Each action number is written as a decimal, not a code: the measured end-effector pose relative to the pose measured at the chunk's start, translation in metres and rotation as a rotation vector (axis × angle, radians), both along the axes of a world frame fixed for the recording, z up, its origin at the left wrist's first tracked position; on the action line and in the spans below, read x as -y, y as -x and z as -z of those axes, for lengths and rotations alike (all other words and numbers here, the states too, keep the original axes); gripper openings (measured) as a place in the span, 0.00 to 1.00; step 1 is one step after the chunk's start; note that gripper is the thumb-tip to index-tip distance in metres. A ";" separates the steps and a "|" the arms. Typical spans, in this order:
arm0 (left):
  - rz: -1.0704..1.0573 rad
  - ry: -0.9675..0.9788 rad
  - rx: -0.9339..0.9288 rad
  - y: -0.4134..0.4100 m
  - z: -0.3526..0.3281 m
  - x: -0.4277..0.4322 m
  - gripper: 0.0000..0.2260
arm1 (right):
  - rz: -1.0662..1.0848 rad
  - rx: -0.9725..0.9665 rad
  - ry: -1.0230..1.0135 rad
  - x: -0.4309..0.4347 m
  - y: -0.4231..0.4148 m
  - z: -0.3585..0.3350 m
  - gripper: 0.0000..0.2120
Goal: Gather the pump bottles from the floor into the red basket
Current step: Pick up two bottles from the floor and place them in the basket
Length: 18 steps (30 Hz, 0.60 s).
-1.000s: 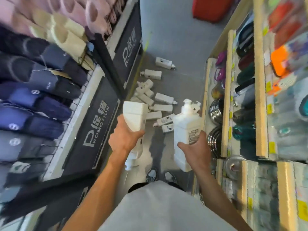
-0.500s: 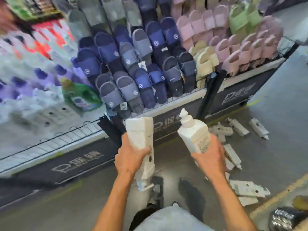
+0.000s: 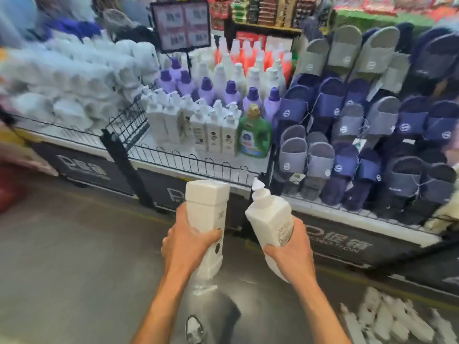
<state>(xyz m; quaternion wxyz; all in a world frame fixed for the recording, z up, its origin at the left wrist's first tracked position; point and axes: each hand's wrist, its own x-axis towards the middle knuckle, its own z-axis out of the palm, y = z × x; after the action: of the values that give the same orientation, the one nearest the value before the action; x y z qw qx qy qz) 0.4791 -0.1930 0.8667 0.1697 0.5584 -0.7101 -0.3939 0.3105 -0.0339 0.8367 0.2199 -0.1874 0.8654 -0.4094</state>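
Observation:
My left hand [image 3: 187, 240] grips a white pump bottle [image 3: 207, 209] held upside down, base up and pump end pointing at the floor. My right hand [image 3: 291, 249] grips a second white pump bottle [image 3: 269, 219], its pump nozzle pointing up and left. Both bottles are held at waist height in front of a display stand. Several more white pump bottles [image 3: 390, 316] lie blurred on the grey floor at the lower right. A blurred red shape [image 3: 10, 192] shows at the left edge; whether it is the red basket cannot be told.
A low display stand [image 3: 193, 167] with a black wire rail stands just ahead, holding white pump bottles, purple-capped bottles and a green detergent bottle [image 3: 253, 135]. Racks of blue and grey slippers [image 3: 360, 135] fill the right. Grey floor [image 3: 74, 269] stretches to the left.
The view has swung left along the stand, from the slippers to the shelved bottles. The floor bottles have shifted to the lower right. Both hands keep their bottles in the same grip.

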 end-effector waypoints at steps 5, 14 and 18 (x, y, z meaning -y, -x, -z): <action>-0.147 -0.016 -0.008 -0.055 0.005 0.046 0.37 | -0.197 0.048 -0.038 0.063 -0.034 0.001 0.37; -0.302 0.058 -0.031 -0.133 -0.019 0.142 0.38 | -0.285 0.007 0.005 0.183 -0.074 -0.021 0.32; -0.416 0.028 -0.072 -0.170 -0.010 0.171 0.36 | -0.334 -0.024 0.029 0.239 -0.086 -0.020 0.33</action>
<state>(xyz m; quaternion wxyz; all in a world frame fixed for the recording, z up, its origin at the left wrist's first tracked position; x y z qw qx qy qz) 0.6494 -0.3639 0.8770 0.2803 0.6763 -0.5782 -0.3602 0.3967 -0.2732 0.8572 0.2719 -0.3365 0.8188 -0.3774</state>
